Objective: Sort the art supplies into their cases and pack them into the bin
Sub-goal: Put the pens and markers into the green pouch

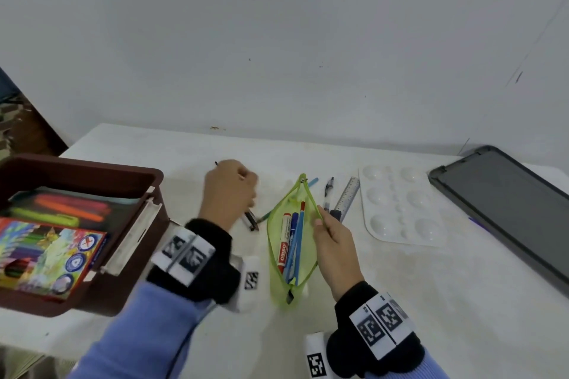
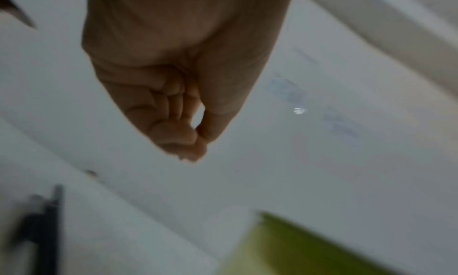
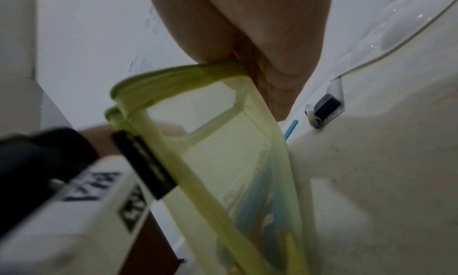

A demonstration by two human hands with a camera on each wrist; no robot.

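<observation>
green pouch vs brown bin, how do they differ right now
The green pouch is soft, see-through mesh; the brown bin is rigid and opaque. The pouch holds loose pens and a red marker; the bin holds a printed colour-pencil box and other cases. The right hand holds the pouch; no hand touches the bin. Both are open.

One green mesh pouch (image 1: 291, 243) holds three pens; right of the pouch lie one black-capped pen (image 1: 328, 192), one ruler (image 1: 348, 194) and one palette (image 1: 400, 206); left, one brown bin (image 1: 92, 175).
</observation>
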